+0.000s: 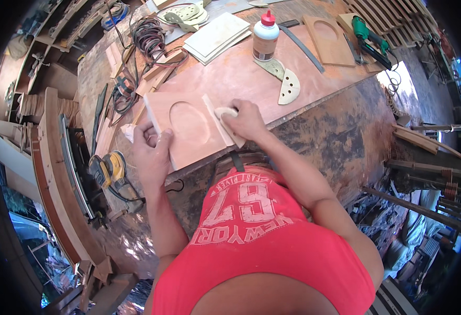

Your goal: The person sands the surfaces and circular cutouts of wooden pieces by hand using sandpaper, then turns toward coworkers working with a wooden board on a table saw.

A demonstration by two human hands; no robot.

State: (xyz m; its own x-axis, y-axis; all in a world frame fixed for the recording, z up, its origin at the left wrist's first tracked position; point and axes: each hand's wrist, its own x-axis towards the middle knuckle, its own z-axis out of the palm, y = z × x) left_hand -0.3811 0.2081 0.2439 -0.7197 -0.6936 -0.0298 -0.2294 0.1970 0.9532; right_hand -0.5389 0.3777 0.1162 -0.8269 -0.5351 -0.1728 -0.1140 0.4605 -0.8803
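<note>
A square wooden board (159, 107) with a round-ended recess in its face lies at the bench's near edge. My left hand (154, 149) grips its left side, fingers curled over the edge and thumb on the face. A small whitish piece (129, 131) shows beside those fingers; its kind is unclear. In my right hand (247, 122) is a folded cream piece of sandpaper (225, 112), pressed at the board's right edge. A pale wooden strip (216, 116) runs along that edge, partly hidden by the hand; I cannot tell whether it is joined to the board.
A white glue bottle (265, 39) with a red cap stands beyond, next to perforated sanding discs (289, 86). Flat panels (217, 39), coiled cables (149, 39) and a second recessed board (327, 44) lie farther back. A green power tool (369, 39) is far right; a yellow sander (116, 170) sits left.
</note>
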